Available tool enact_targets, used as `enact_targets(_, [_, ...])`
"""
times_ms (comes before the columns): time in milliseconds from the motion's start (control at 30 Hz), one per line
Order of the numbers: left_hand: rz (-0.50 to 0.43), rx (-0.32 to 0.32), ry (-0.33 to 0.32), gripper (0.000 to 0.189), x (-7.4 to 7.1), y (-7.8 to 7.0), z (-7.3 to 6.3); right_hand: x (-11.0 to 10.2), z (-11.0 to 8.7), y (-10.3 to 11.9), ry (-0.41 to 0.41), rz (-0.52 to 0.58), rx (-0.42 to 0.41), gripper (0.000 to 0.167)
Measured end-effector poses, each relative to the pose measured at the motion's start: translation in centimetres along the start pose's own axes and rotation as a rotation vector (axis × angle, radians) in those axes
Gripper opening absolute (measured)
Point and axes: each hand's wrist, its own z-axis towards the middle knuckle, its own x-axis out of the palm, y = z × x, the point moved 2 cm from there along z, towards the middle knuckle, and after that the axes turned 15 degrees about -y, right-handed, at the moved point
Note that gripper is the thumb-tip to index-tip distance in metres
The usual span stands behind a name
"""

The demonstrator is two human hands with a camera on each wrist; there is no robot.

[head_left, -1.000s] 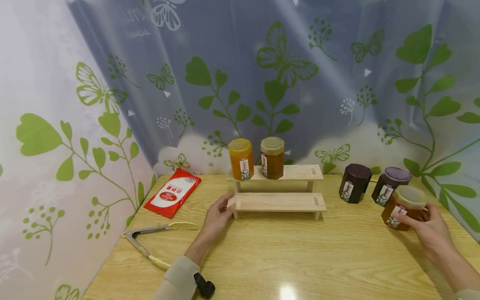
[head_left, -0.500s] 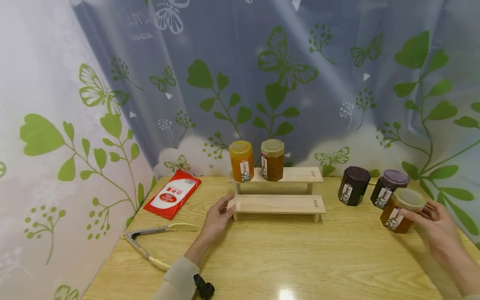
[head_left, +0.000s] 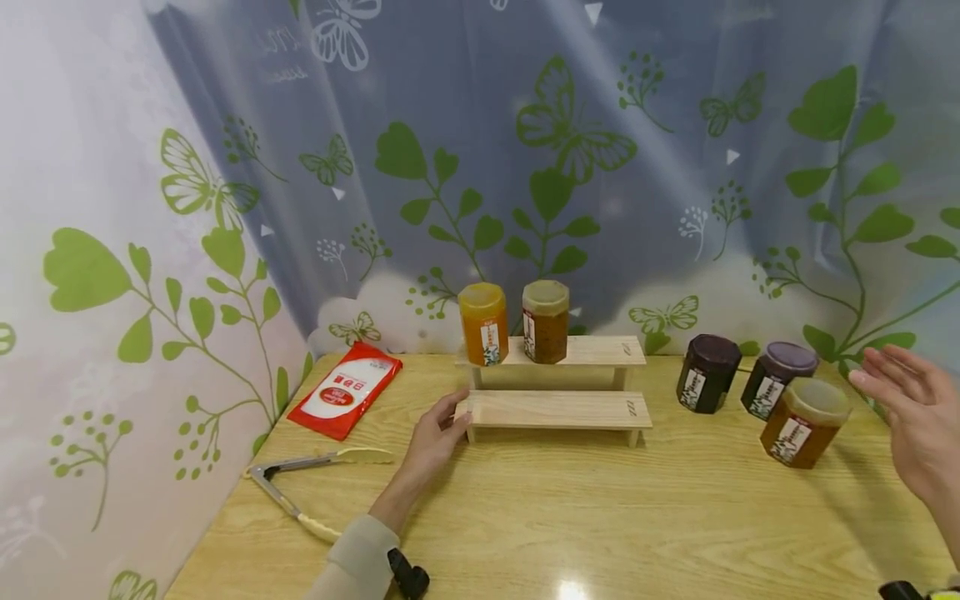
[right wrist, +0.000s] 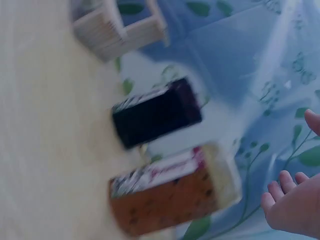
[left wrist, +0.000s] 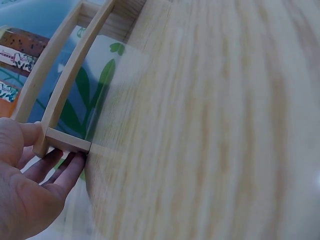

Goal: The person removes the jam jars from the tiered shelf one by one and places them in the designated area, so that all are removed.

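Observation:
My left hand (head_left: 437, 429) holds the left end of the lower step of a two-tier wooden rack (head_left: 555, 408). In the left wrist view its thumb lies over the board's end, with the fingers beneath. An orange jar (head_left: 483, 325) and a brown speckled jar (head_left: 546, 322) stand on the upper step. At the right, my right hand (head_left: 918, 417) is raised with fingers extended and holds nothing. Just left of it a brown honey-like jar (head_left: 805, 423) stands on the table, in front of a purple-lidded jar (head_left: 778, 380). A dark jar (head_left: 708, 373) stands beside those.
On the left lies a red and white packet (head_left: 347, 389) with printed text. Nearer, a pair of tongs (head_left: 288, 487) lies spread on the wooden table (head_left: 600, 517). A patterned curtain (head_left: 450, 167) hangs behind and along the left side.
My right hand has let go of the brown jar at the right and drawn back to the right and up. The jar stays in place; my left hand keeps its hold on the rack.

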Motion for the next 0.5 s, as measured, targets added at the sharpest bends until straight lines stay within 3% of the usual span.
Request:
enact_targets(167, [-0.006, -0.010, 0.002, 0.045, 0.0, -0.1, 0.1, 2.0, 0.2, 1.4, 0.092, 0.043, 0.002, 0.054])
enact_targets(500, [-0.020, -0.026, 0.000, 0.045, 0.2, 0.4, 0.1, 6.9, -0.7, -0.2, 0.326, 0.045, 0.197, 0.052])
